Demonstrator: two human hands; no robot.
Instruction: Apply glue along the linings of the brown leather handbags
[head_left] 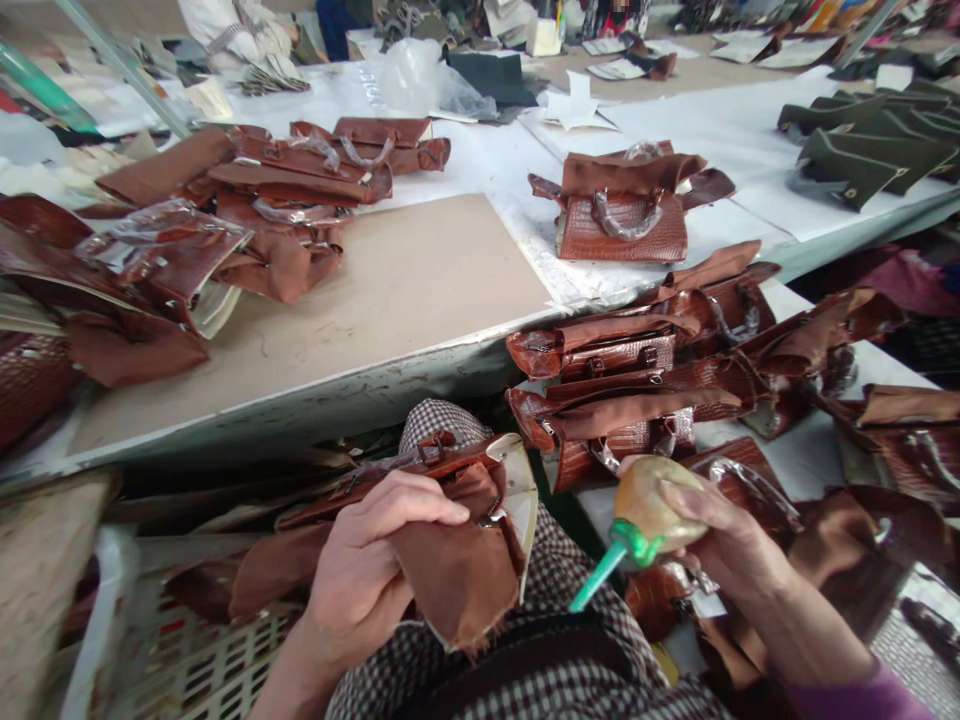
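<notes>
On my lap lies a brown handbag with its brown cloth lining pulled out over the end. My left hand is closed on that lining, thumb on top. A pale edge shows at the bag's open end. My right hand grips a round, yellowish squeeze bottle with a green neck and a thin green nozzle. The nozzle points down and left, apart from the bag, above the checked cloth on my lap.
Several brown handbags are stacked at my right, others lie on the table's left. One handbag stands on the white tabletop. Dark green pieces line the far right. A white crate sits at lower left. A person is across the table.
</notes>
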